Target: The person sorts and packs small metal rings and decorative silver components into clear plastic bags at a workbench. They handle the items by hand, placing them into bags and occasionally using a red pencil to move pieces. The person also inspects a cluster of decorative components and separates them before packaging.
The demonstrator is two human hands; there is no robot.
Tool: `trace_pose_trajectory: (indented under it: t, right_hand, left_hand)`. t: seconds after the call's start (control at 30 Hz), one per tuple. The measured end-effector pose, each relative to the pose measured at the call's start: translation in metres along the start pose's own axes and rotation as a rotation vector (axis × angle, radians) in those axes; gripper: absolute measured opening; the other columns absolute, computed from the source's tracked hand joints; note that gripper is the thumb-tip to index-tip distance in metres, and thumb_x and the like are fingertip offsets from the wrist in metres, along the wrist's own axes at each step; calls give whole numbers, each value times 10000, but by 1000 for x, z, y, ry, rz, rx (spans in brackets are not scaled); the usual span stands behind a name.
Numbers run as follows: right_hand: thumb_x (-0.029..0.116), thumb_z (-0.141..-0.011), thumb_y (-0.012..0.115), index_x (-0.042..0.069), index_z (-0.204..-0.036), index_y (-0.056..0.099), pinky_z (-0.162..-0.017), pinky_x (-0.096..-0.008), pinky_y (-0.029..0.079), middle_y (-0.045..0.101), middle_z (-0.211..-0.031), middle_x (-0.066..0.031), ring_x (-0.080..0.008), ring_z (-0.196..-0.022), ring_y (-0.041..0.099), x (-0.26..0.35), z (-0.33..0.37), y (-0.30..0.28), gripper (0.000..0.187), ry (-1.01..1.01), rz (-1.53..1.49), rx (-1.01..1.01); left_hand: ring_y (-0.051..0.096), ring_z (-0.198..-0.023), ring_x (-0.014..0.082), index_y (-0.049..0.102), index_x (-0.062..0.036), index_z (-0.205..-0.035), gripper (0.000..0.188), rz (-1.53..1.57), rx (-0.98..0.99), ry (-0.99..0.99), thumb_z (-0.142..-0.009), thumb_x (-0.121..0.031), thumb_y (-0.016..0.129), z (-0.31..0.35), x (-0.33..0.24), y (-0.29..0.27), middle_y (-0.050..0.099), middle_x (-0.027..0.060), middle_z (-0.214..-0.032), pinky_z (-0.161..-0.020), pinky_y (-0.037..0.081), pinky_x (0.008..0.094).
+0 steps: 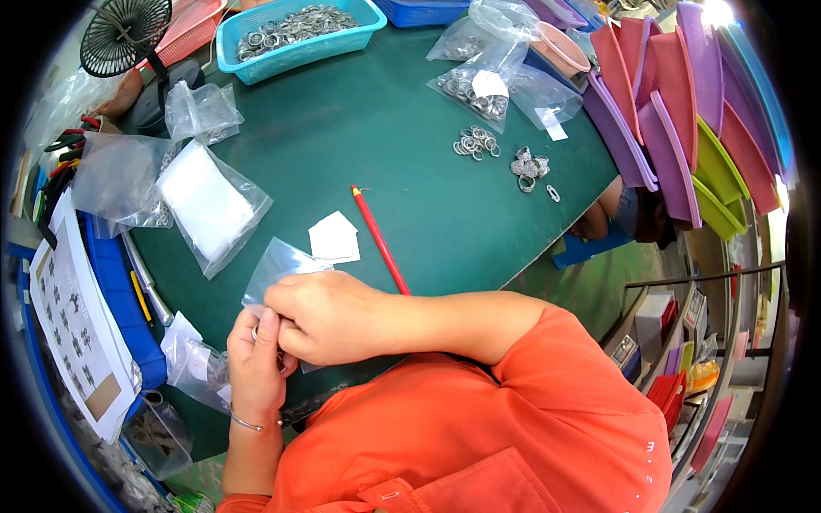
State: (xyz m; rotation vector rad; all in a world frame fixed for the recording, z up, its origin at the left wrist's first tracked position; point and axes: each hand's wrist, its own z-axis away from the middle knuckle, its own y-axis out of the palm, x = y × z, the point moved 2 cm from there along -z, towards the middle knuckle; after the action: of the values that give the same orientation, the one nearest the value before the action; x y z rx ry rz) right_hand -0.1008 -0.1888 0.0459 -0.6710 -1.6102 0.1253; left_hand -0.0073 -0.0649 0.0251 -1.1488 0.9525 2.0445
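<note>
My left hand [255, 366] is closed, with a silver ring [254, 333] showing between its thumb and fingers. Against it presses my right hand [329, 309], its fingers curled inward; what they hold is hidden. A clear plastic bag [275, 263] sticks out just beyond both hands, and whether the fingers grip it I cannot tell. Small white paper slips [334, 238] lie past my right hand, beside a red pencil [379, 235]. Farther right on the green table are a small pile of plain rings [475, 143], a cluster of ornate rings [528, 166] and a single ring on edge [553, 194].
Clear bags [214, 205] and a black fan [128, 38] stand at the left. A turquoise basket of rings [299, 38] is at the back, bagged rings [479, 92] farther right. Stacked coloured trays [667, 111] line the right edge. Another person [611, 209] sits beyond it.
</note>
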Motion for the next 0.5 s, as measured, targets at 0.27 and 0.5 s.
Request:
trace_pose_trajectory:
  t: [0.27, 0.5]
  right_hand:
    - [135, -856, 586, -7, -830, 515, -604, -443, 520, 588, -786, -172, -375, -695, 613, -5, 9, 15, 160, -105, 187, -162]
    - [100, -851, 592, -2, -855, 493, -597, -446, 520, 588, -775, -184, -377, -690, 617, -1, 9, 7, 143, -154, 129, -256]
  left_hand:
    - [404, -468, 45, 490, -80, -889, 227, 36, 4, -11, -1035, -254, 497, -1, 5, -4, 506, -8, -666, -403, 281, 195]
    - [407, -490, 38, 471, -76, -864, 230, -140, -11, 188, -1046, -215, 460, -6, 9, -5, 495, -14, -665, -429, 304, 196]
